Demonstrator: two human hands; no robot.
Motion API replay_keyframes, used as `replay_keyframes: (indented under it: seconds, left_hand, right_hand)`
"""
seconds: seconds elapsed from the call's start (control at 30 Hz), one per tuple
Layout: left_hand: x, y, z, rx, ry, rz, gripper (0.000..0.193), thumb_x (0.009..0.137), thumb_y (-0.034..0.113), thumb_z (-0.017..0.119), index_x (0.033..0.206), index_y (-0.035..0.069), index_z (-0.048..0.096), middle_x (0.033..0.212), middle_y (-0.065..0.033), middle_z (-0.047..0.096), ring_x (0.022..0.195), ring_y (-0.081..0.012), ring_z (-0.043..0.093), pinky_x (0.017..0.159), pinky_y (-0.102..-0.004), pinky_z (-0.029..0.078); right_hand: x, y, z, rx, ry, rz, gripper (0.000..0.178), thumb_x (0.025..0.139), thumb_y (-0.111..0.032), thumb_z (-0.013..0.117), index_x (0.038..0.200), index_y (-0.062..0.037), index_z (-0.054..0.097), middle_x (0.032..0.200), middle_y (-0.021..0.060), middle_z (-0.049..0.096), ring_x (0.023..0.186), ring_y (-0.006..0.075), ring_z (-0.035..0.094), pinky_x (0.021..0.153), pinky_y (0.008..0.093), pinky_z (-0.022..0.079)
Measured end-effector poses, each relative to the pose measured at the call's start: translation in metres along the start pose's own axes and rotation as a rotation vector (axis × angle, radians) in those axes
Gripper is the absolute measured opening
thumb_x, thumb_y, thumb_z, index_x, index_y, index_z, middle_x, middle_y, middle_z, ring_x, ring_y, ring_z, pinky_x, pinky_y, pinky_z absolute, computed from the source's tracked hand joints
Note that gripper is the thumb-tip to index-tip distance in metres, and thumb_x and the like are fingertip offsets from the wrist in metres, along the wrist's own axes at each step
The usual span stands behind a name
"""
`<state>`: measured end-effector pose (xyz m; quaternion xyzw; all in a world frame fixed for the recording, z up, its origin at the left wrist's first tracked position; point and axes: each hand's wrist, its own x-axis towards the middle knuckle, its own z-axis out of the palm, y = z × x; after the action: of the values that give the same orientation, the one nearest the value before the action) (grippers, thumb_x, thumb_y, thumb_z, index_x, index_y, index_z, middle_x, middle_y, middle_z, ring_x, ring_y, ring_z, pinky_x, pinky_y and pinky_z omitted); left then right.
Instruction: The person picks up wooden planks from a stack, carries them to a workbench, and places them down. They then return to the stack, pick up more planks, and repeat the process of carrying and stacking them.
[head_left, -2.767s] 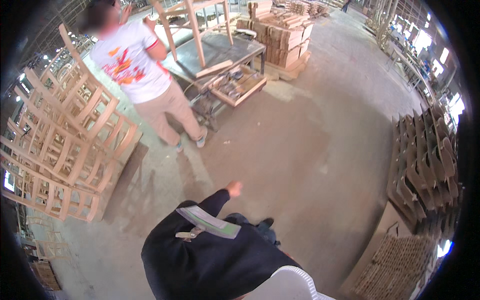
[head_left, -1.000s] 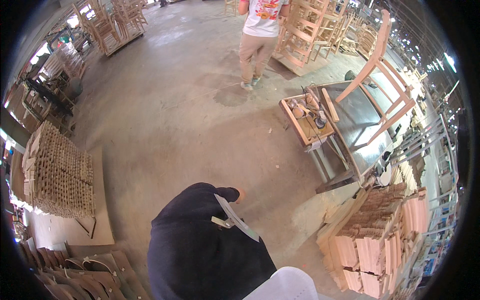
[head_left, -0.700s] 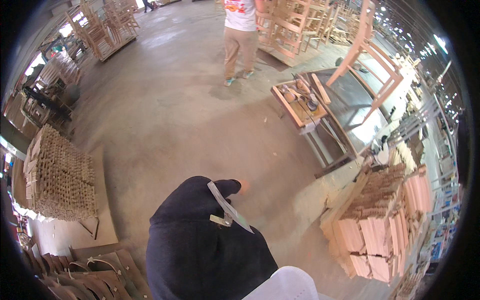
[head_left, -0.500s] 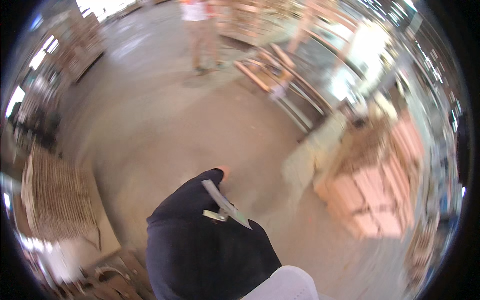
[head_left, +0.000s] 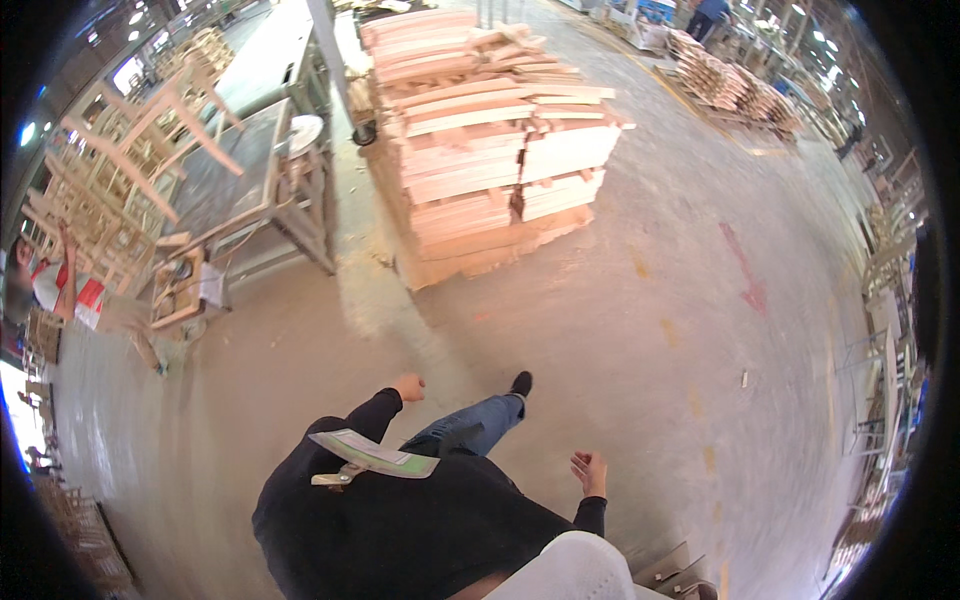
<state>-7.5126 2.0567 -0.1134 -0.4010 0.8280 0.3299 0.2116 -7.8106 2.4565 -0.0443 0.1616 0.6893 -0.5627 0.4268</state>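
Note:
My left hand [head_left: 409, 387] swings ahead of my body on the left, its fingers curled in with nothing visible in them. On the right, my right hand [head_left: 590, 472] hangs by my side; its fingers are loosely bent and apart, holding nothing. Neither hand touches any object. A badge in a clear sleeve [head_left: 375, 453] is clipped to my dark top. Ahead of my left hand, across the concrete floor, stands a stack of pale wooden boards [head_left: 470, 160], the closest large thing to it.
A chair frame [head_left: 165, 125] rests on a dark-topped workbench [head_left: 235, 165] at the left. A person in a white and red top [head_left: 75, 295] stands beside it. More wood stacks [head_left: 735, 85] lie at the far right. A red arrow [head_left: 742, 270] marks the floor.
My view has swung to the right, so the board stack now stands ahead and the workbench and person are at the left. My right hand and one foot have come into sight.

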Motion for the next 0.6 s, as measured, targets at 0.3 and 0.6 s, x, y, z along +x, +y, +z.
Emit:
replay_keyframes:
  seconds: [0.3,0.6]
  left_hand:
    - [0.216,0.246,-0.018,0.363,-0.181,0.263,0.032,0.062,0.024,0.054,0.087,0.006,0.062,0.085,-0.0168,0.059,0.081,-0.0305,0.056,0.070,-0.0394,0.044]
    - [0.409,0.547,-0.147,-0.141,-0.003,0.486,0.033,0.062,0.018,0.057,0.091,0.002,0.056,0.086,-0.0191,0.058,0.079,-0.0322,0.056,0.068,-0.0406,0.044]
  right_hand:
    - [0.112,-0.107,-0.127,0.073,0.151,0.253,0.021,0.078,-0.026,0.039,0.070,-0.0062,0.040,0.091,0.0140,0.057,0.082,0.0280,0.056,0.065,0.0393,0.045]
    - [0.268,-0.215,-0.203,0.267,0.273,0.265,0.022,0.078,-0.023,0.037,0.073,-0.0028,0.042,0.080,0.0141,0.057,0.074,0.0264,0.057,0.059,0.0363,0.047]
